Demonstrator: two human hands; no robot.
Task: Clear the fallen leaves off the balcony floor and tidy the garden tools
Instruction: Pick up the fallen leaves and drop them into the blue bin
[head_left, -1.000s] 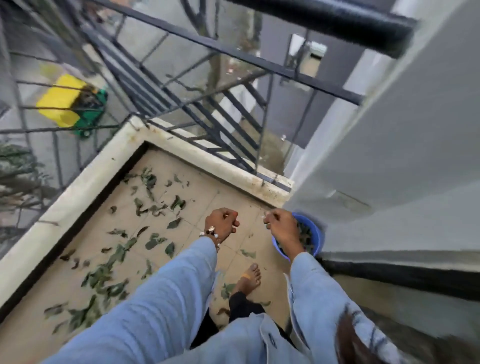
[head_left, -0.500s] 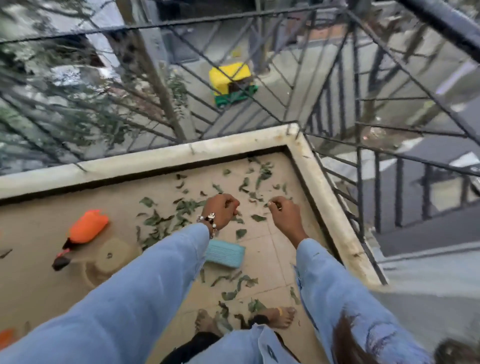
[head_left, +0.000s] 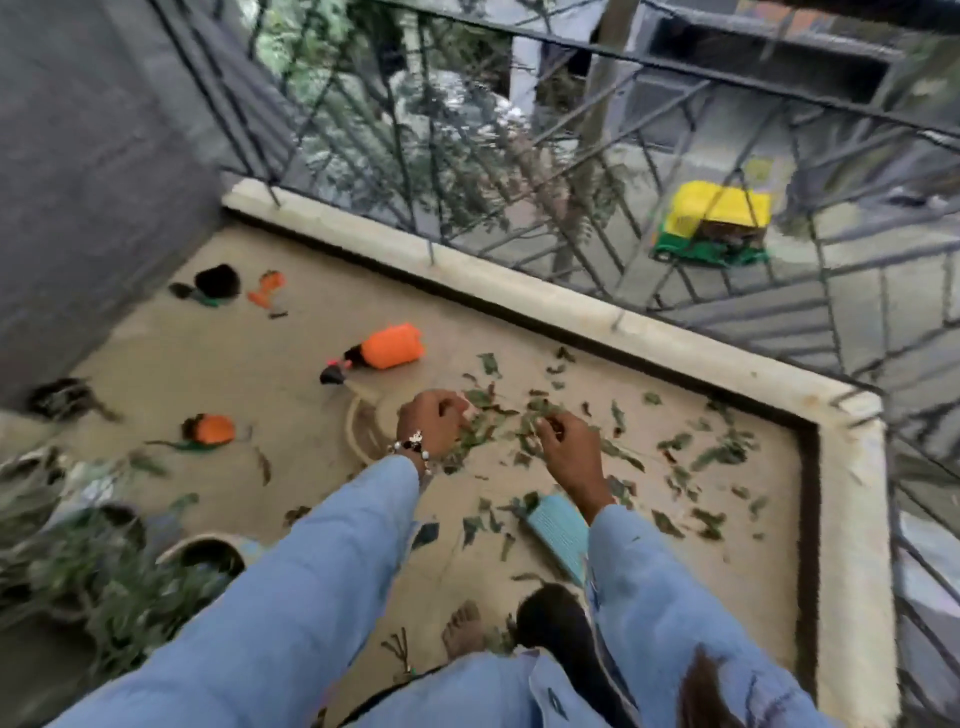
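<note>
Green fallen leaves (head_left: 680, 447) lie scattered over the beige balcony floor (head_left: 260, 364), thickest at the right, near the corner. Both my hands hang in the air above them. My left hand (head_left: 434, 423), with a beaded bracelet on the wrist, has its fingers curled into a loose fist. My right hand (head_left: 569, 452) is curled too, thumb against fingertips, and no leaf shows plainly in it. An orange spray bottle (head_left: 392, 353) lies on its side beyond my left hand. A small orange tool (head_left: 213, 428) and an orange-handled tool (head_left: 267, 288) lie further left.
A light blue ribbed object (head_left: 558, 530) lies on the floor under my right forearm. A black pot (head_left: 217, 280) sits by the grey wall. Potted plants (head_left: 104, 571) crowd the lower left. A raised kerb (head_left: 571, 306) with a black railing bounds the floor. My bare foot (head_left: 462, 629) is below.
My view has swung left, away from the blue bucket, and now takes in the tools and plants. Both hands stay curled in front of me.
</note>
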